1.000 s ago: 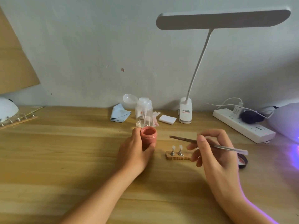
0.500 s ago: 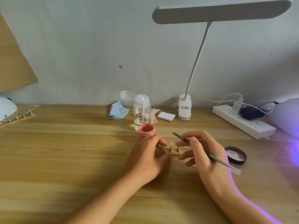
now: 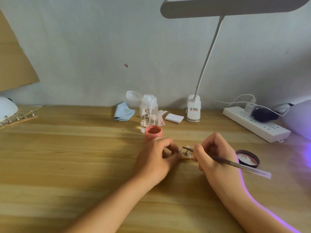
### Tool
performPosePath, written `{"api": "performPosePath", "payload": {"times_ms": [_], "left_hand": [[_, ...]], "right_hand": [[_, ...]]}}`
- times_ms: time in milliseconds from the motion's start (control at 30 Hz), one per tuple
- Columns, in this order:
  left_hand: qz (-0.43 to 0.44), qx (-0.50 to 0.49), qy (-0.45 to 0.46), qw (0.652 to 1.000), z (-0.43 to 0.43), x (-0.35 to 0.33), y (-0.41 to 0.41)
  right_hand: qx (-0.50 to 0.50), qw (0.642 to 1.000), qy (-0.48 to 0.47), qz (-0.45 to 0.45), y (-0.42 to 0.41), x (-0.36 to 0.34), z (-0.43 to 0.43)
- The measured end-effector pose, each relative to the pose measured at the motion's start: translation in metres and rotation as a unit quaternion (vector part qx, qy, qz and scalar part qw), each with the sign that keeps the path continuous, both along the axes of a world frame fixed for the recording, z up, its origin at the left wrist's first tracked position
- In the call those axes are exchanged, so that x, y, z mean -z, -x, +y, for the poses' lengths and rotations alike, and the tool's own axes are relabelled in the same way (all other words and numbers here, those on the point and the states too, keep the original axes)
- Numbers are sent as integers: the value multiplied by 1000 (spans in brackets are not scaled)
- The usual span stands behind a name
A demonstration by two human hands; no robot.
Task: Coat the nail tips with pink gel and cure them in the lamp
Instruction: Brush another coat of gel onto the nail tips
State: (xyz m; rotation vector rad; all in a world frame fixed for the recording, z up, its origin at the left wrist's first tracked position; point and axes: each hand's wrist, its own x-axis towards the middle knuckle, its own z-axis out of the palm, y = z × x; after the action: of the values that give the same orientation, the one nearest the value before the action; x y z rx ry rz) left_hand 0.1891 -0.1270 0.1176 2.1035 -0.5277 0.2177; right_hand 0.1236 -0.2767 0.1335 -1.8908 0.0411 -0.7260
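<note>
Pinches the left end of the wooden stand [image 3: 187, 159] with the curled fingers of the left hand [image 3: 156, 158], mid-table. Grips the brush [image 3: 225, 161] in the right hand [image 3: 213, 155], thumb and fingers pressed together round its shaft, bristles over the two nail tips [image 3: 179, 150]. Shows the open pink gel jar [image 3: 153, 134] just behind the left hand (lid [image 3: 247, 158] beside the right hand) and the curing lamp [image 3: 299, 118] far right.

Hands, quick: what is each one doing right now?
Left hand: pinching the end of the small wooden stand.
Right hand: gripping the brush.
</note>
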Motion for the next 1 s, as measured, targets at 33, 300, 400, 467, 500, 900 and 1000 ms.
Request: {"api": "performPosePath", "payload": {"times_ms": [33, 300, 400, 467, 500, 900, 1000], "left_hand": [[-1, -4, -4, 1000, 0, 0, 0], [26, 1, 13, 1000, 0, -1, 1], [29, 10, 21, 999, 0, -1, 1], [22, 8, 17, 1000, 1, 0, 1], [18, 7, 18, 1000, 1, 0, 1], [24, 8, 26, 999, 1, 0, 1], [29, 5, 26, 999, 1, 0, 1]], "right_hand": [[5, 1000, -3, -1, 0, 0, 0], [3, 999, 22, 26, 1, -2, 3], [12, 999, 20, 34, 1, -1, 2], [24, 1000, 1, 20, 1, -1, 1], [27, 1000, -3, 15, 1, -1, 1], [20, 999, 12, 38, 1, -2, 2], [20, 999, 11, 42, 1, -3, 2]]}}
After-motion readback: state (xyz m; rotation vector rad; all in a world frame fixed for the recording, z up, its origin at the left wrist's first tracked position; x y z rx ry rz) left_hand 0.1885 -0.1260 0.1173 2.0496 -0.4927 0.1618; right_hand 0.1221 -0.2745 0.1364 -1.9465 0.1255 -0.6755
